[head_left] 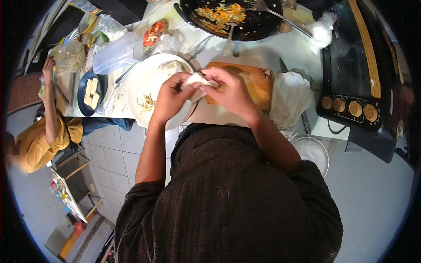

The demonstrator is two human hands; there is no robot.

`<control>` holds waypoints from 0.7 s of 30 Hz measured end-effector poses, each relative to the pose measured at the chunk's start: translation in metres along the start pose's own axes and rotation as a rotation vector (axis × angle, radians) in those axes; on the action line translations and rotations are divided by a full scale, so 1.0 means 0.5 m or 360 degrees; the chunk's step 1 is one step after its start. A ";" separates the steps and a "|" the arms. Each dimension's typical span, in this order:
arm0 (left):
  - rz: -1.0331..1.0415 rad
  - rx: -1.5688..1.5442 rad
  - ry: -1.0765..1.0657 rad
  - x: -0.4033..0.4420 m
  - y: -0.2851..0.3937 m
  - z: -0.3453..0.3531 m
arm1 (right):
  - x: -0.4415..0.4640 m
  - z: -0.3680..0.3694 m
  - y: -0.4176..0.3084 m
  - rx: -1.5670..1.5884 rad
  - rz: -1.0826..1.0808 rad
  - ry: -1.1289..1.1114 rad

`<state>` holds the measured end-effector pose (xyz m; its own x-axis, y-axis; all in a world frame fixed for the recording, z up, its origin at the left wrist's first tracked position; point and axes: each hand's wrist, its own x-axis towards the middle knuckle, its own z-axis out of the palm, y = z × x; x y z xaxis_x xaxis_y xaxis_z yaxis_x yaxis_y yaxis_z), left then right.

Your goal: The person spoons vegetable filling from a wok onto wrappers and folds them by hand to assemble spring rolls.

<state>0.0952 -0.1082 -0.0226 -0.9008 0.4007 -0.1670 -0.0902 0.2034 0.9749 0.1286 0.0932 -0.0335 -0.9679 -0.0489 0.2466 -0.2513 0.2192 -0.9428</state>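
A small folded white dough wrapper is pinched between the fingertips of both hands. My left hand holds its left side and my right hand its right side, with both hands closed on it. Whatever lies inside the wrapper is hidden. Below my left hand is a large white plate with a little shredded vegetable filling on it. An orange-brown cutting board lies beside and partly under my right hand. To its right a crumpled white cloth rests on the counter.
A black wok with vegetable filling and utensils stands at the back. At left, a dark blue plate holds several pale rolls. Another person reaches over the counter there. An oven and a strainer are at right.
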 end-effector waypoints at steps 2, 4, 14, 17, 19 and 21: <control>-0.0059 -0.0152 0.0215 -0.007 0.001 -0.045 | 0.051 0.050 0.001 0.0049 0.0001 -0.0052; -0.0065 -0.0040 0.0415 -0.007 -0.003 -0.094 | 0.109 0.096 -0.007 0.0021 -0.0067 -0.0254; -0.0123 0.0182 0.0793 0.013 -0.095 -0.270 | 0.236 0.304 0.029 -0.0762 -0.0534 -0.0491; -0.0078 0.0403 0.0781 0.025 -0.149 -0.291 | 0.237 0.319 0.019 -0.0704 -0.0334 -0.0539; -0.0068 0.0731 0.0771 0.020 -0.134 -0.287 | 0.233 0.321 0.026 -0.0650 -0.0170 -0.0602; -0.0121 0.1016 0.0727 0.021 -0.119 -0.292 | 0.226 0.326 0.043 -0.0616 -0.0125 -0.0612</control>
<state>0.0292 -0.2464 -0.0608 -0.9997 -0.0133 -0.0182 -0.0220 0.7448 0.6669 0.0124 -0.0664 -0.0622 -0.8978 -0.4159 0.1449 -0.3718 0.5392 -0.7556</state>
